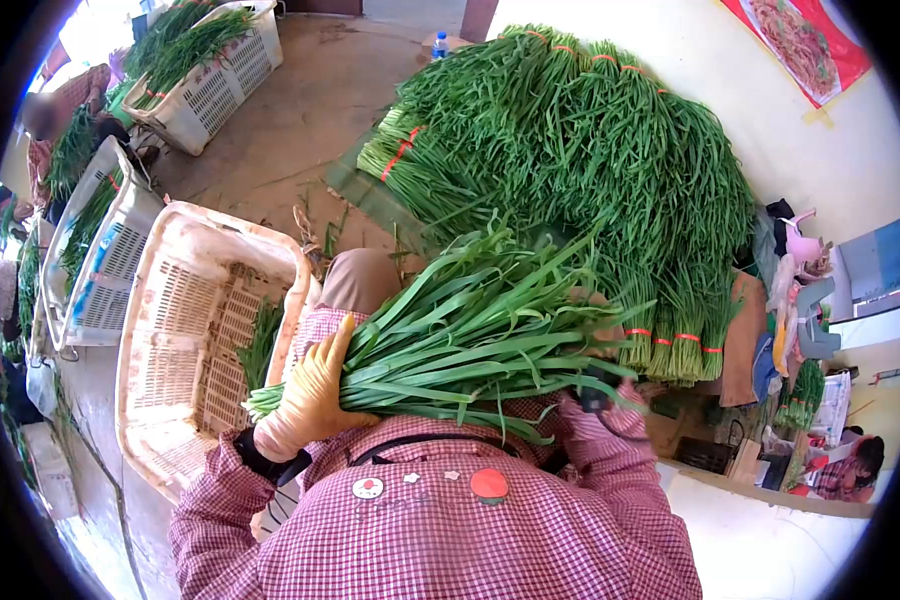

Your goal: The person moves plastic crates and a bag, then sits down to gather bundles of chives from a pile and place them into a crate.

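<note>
My left hand (pixel 315 385), in a yellowish glove, is closed around the stem end of a loose bunch of garlic chives (pixel 460 345). The bunch lies across my lap, its pale cut ends pointing left and its long flat leaves fanning to the right. My right sleeve (pixel 610 435) reaches up at the leafy end. Leaves and blur hide most of my right hand there, so its fingers do not show. Just left of my left hand stands a dirty white plastic crate (pixel 210 225) with a few green leaves inside.
A large heap of chives tied with red bands (pixel 590 150) stands ahead against the wall. White crates (pixel 225 100) of chives line the left, with a person beside them. A blue-capped bottle (pixel 440 45) stands at the back. Bags and tools (pixel 800 300) are at right.
</note>
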Available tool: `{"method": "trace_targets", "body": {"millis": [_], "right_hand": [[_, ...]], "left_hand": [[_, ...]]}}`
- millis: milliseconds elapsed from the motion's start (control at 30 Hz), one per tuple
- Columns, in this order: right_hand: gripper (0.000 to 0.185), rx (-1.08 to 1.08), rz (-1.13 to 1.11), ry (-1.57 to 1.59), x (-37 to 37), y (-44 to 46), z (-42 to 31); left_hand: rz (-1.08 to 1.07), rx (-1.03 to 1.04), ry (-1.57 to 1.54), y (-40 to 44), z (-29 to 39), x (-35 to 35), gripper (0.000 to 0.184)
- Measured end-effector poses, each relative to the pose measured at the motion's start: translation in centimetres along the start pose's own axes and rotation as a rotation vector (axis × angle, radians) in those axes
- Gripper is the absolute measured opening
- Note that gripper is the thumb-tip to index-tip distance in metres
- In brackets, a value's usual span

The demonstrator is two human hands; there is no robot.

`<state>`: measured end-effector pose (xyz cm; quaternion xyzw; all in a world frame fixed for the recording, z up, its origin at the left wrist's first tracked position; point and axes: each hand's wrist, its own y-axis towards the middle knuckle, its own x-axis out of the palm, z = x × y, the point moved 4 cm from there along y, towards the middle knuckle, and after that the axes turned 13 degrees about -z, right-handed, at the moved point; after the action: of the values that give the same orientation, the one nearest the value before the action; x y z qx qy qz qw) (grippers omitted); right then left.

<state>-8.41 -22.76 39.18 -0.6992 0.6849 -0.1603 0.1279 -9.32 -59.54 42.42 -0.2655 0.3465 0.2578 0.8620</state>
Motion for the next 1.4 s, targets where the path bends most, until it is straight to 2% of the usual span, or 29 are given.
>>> {"method": "trace_targets", "body": {"millis": [133, 167, 233, 300, 367, 433, 533, 567, 833, 1033, 1167, 1400], "right_hand": [[0.042, -0.111, 0.384, -0.145, -5.3, -6.2, -5.1], [0.038, -0.343, 0.477, -0.25, -6.1, -7.9, -6.8], [0.025, -0.485, 0.611, -0.364, -4.5, -10.9, -11.0], [0.021, -0.538, 0.505, -0.635, -1.4, -12.5, -13.4], [0.021, -0.684, 0.31, -1.034, 2.9, -12.2, -15.3], [0.021, -0.766, 0.178, -1.147, 5.8, -10.9, -15.0], [0.029, -0.677, 0.154, -1.211, 6.9, -9.1, -13.1], [0.028, -0.743, 0.199, -1.305, 7.6, -8.8, -13.3], [0.034, -0.599, 0.043, -1.372, 8.4, -7.1, -10.7], [0.034, -0.551, 0.036, -1.335, 9.5, -6.1, -9.7], [0.024, -0.512, 0.061, -1.334, 10.1, -5.7, -9.7], [0.007, -0.677, 0.213, -1.434, 10.1, -4.5, -9.0]], "left_hand": [[0.006, -0.046, -0.076, -0.5, -0.2, 0.0, 0.139], [0.012, -0.044, -0.061, -0.5, -0.1, 0.0, 0.139], [0.023, -0.038, -0.026, -0.4, 0.0, -0.1, 0.138], [0.029, -0.03, -0.02, -0.3, 0.0, 0.1, 0.137], [0.044, -0.008, -0.021, -0.3, -0.1, 0.2, 0.136], [0.038, -0.012, -0.01, -0.3, -0.1, 0.2, 0.135], [0.032, -0.025, -0.006, -0.4, -0.1, 0.2, 0.135], [0.031, -0.032, -0.006, -0.5, -0.2, 0.2, 0.134], [0.038, -0.033, -0.016, -0.9, 0.1, -0.2, 0.132], [0.046, -0.041, 0.001, -0.9, 0.1, -0.1, 0.131], [0.037, -0.048, -0.001, -0.9, 0.2, -0.2, 0.131], [0.006, -0.097, 0.002, -0.8, 0.0, 0.1, 0.131]]}}
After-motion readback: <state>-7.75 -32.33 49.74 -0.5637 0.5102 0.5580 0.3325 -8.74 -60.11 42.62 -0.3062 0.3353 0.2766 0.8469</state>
